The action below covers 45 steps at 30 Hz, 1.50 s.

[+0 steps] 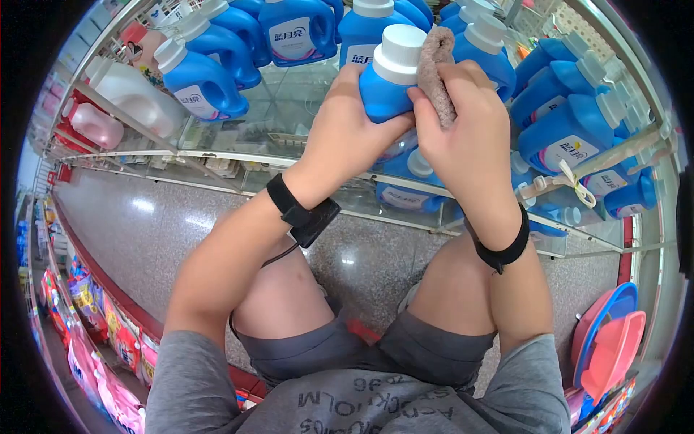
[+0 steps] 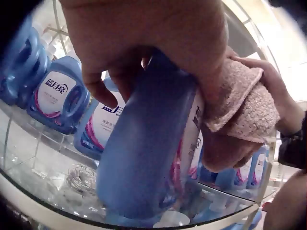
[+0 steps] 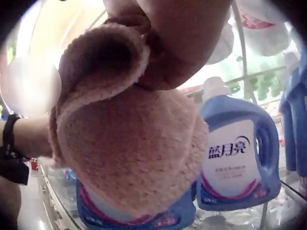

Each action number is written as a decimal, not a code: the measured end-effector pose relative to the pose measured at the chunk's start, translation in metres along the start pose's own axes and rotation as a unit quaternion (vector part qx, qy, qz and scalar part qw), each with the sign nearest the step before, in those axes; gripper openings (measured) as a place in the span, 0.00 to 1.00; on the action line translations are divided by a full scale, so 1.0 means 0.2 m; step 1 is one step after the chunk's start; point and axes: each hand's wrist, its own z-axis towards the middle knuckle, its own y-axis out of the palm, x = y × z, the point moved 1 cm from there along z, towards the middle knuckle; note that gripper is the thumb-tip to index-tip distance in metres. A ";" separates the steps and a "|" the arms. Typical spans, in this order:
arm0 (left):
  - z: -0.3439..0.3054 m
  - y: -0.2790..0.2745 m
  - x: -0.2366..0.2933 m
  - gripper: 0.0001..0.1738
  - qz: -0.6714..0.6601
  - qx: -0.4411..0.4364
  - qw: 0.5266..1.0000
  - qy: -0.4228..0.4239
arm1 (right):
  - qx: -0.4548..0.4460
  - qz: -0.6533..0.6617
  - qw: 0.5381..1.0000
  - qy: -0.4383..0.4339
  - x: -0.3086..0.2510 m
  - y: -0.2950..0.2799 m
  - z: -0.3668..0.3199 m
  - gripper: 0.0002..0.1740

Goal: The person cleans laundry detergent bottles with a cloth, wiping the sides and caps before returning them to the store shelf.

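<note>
Being gripped by the left hand (image 1: 347, 134), a blue bottle (image 1: 385, 92) with a white cap (image 1: 402, 52) is held at the front of the glass shelf (image 1: 278, 108). The fingers of that hand are curled round the bottle's upper part, and the body is seen tilted in the left wrist view. Whether the base is supported by the shelf cannot be told. A pinkish-brown cloth (image 1: 436, 81) is pinched between the thumb and fingers of the right hand (image 1: 471, 137); it is folded over and held up beside the cap. Other blue bottles (image 1: 298, 35), marked with white labels, are lined up behind and to the right. White jugs (image 1: 141, 100) are kept at the left, and pink and blue basins (image 1: 611, 347) are seen low at the right. A black strap (image 1: 285, 199) is worn on each wrist.
</note>
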 end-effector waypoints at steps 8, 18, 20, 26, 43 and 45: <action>0.03 -0.06 -0.01 0.41 0.040 -0.019 0.998 0.043 | -0.112 0.360 0.899 0.224 0.13 -0.14 -0.01 0.14; 0.10 -0.27 -0.10 0.53 -0.039 -0.178 0.983 0.012 | -0.042 0.432 0.839 0.328 0.24 -0.20 -0.02 0.17; 0.11 -0.30 -0.14 0.54 -0.034 -0.195 0.980 0.006 | -0.022 0.444 0.834 0.326 0.24 -0.22 -0.02 0.17; 0.09 -0.32 -0.16 0.52 -0.088 -0.208 0.974 -0.010 | -0.023 0.414 0.857 0.306 0.28 -0.22 -0.04 0.16; 0.10 -0.40 -0.26 0.33 0.003 -0.090 0.996 -0.006 | -0.211 0.254 0.914 0.236 0.15 -0.06 -0.07 0.14; 0.10 -0.40 -0.29 0.31 -0.017 -0.087 0.996 -0.013 | -0.190 0.257 0.916 0.242 0.09 -0.03 -0.08 0.15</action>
